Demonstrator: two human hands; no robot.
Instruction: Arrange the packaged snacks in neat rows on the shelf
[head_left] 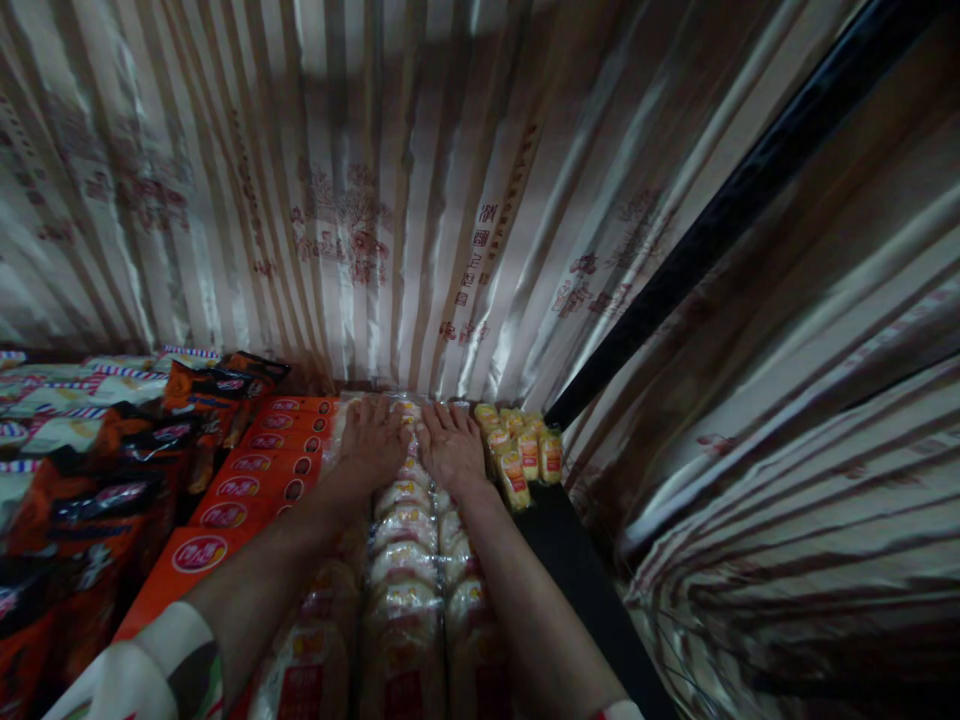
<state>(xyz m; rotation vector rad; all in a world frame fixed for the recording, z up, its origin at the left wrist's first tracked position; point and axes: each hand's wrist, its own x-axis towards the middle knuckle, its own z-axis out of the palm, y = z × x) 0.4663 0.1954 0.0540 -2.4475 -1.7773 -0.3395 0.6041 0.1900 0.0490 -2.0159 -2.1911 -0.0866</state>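
My left hand (373, 440) lies flat, fingers spread and pointing away from me, on the far end of the rows of clear-wrapped packages (406, 570). Beside it, my right hand (453, 446) rests with its fingers apart on the far end of the same rows, a narrow gap between the two. The packages look like pale rounded food in clear film with red and yellow labels. They stand overlapping in several rows running toward me. My forearms hide parts of the outer rows. Neither hand grips anything that I can see.
Left of the rows stand orange boxes (238, 487), then orange-and-black bags (82, 510) and white packets (67, 432). Small yellow packages (517, 452) sit at the right on a black shelf surface (577, 590). A dark post (720, 230) slants before printed curtains (420, 200).
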